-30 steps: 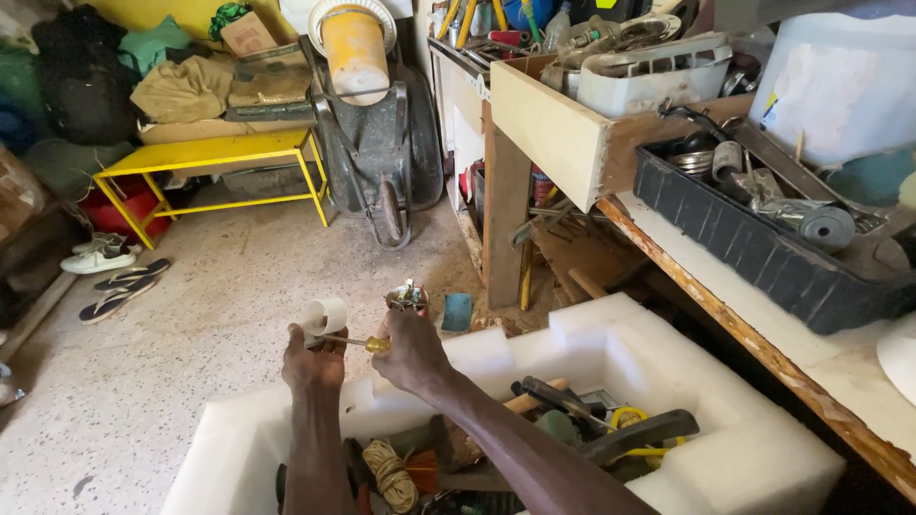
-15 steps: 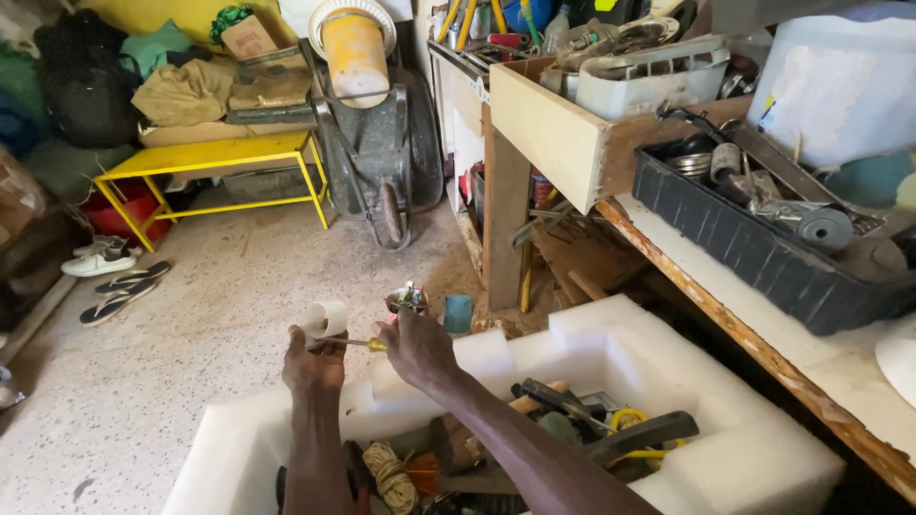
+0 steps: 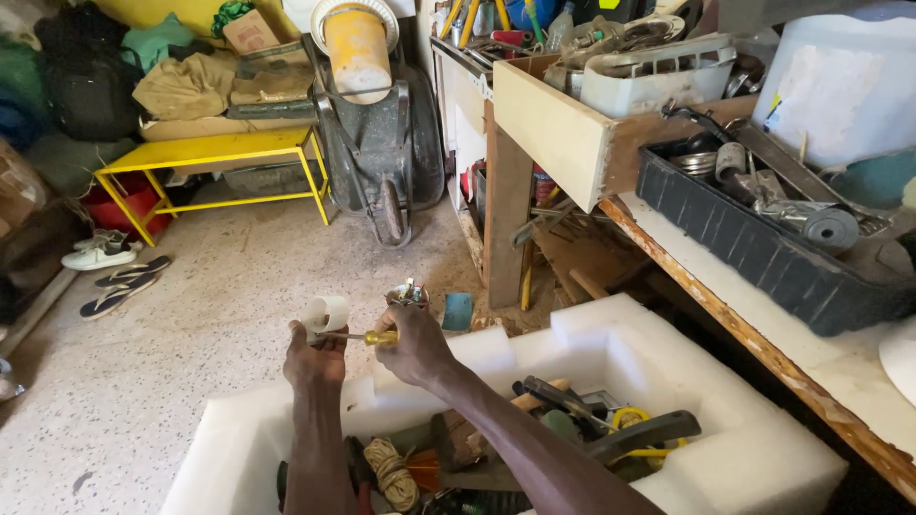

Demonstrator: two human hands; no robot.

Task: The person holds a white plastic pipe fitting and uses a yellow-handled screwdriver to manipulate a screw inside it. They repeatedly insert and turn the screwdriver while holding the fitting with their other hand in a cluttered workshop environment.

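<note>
Screwdriver tip hidden behind hands

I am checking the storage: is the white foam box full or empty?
Partly full. The foam box holds tools, a twine ball and a yellow cord, all below its rim.

Yellow bench, upended wheelbarrow, sandals, black tray of metal parts.

Both bare forearms reach forward side by side. The left hand is curled closed; the right hand, just beside it, is closed too.
</note>
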